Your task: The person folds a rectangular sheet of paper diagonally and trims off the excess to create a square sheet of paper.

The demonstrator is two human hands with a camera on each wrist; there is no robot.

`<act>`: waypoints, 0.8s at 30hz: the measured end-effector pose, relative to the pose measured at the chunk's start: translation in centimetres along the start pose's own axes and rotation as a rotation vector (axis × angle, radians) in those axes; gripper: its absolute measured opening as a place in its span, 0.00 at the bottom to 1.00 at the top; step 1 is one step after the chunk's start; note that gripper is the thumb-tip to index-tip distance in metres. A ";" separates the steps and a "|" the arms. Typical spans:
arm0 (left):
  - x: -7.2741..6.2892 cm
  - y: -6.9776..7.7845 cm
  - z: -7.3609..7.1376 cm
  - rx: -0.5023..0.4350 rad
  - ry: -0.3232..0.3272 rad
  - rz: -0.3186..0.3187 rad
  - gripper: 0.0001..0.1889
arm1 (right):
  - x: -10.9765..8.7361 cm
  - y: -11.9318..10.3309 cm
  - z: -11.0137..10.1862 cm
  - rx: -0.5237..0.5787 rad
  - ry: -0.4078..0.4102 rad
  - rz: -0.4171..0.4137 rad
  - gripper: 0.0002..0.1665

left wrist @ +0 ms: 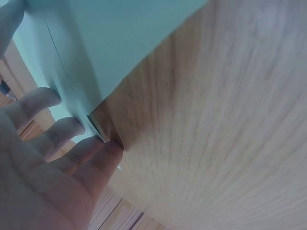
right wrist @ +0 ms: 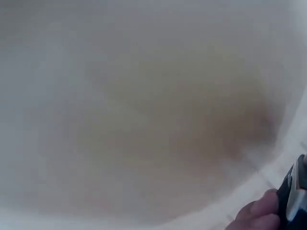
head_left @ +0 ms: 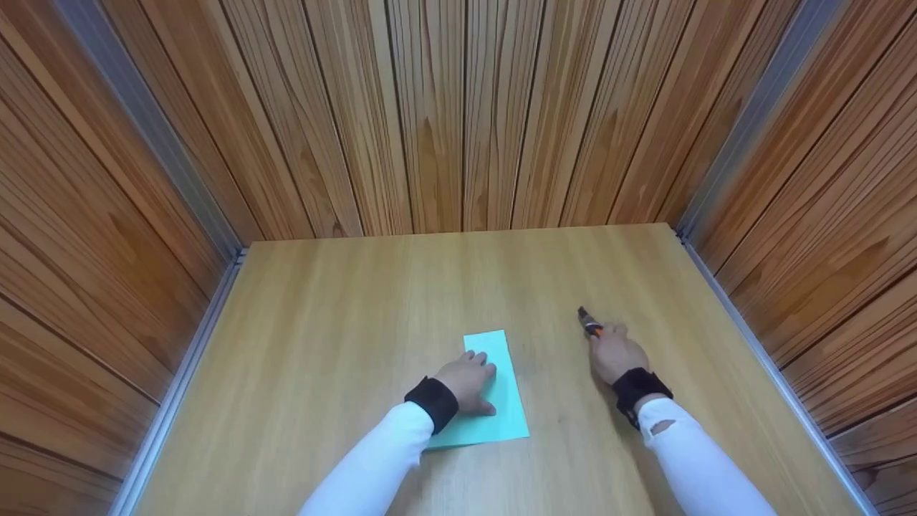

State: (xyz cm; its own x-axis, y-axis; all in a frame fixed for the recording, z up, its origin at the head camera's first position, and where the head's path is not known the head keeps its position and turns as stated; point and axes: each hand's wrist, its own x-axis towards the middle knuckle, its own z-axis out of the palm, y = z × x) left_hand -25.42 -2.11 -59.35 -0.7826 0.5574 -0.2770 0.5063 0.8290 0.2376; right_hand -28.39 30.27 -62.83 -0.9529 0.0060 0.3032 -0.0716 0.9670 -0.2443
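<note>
A light turquoise sheet of paper lies on the table, apparently folded, since the left wrist view shows a lower layer past its edge. My left hand rests on the paper with fingers spread; in the left wrist view its fingertips touch the paper near that layered edge. Off to the right, my right hand grips a small hand tool with a dark tip, a greyish body and a bit of orange. Only part of the tool shows in the right wrist view, and its kind is unclear.
The wooden table is bounded by grey metal rails at left and right. Wood-panelled walls stand at the back and both sides. The right wrist view is mostly blurred.
</note>
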 end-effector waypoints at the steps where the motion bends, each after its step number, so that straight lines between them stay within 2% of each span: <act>1: 0.0 0.0 0.0 0.001 0.000 0.000 0.41 | -0.1 0.5 -0.1 -0.008 0.031 0.003 0.17; 4: 0.0 0.0 0.0 -0.002 -0.003 -0.006 0.41 | -0.4 2.1 -0.4 -0.043 0.063 0.031 0.18; 11: 0.1 0.0 0.0 -0.010 -0.006 -0.010 0.41 | -0.9 4.7 -1.0 -0.149 -0.036 0.068 0.21; 18: -0.1 0.0 0.0 -0.019 -0.004 -0.008 0.41 | -1.3 5.2 -1.0 -0.109 -0.087 0.099 0.21; 24: 0.2 -0.2 0.2 -0.019 0.004 0.004 0.40 | -1.2 5.5 -0.9 -0.084 -0.127 0.127 0.21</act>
State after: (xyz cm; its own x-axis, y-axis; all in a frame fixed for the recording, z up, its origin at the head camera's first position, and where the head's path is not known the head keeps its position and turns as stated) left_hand -25.56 -2.16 -59.63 -0.7819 0.5606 -0.2726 0.5025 0.8256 0.2566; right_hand -27.42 35.81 -63.71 -0.9827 0.1021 0.1548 0.0712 0.9785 -0.1935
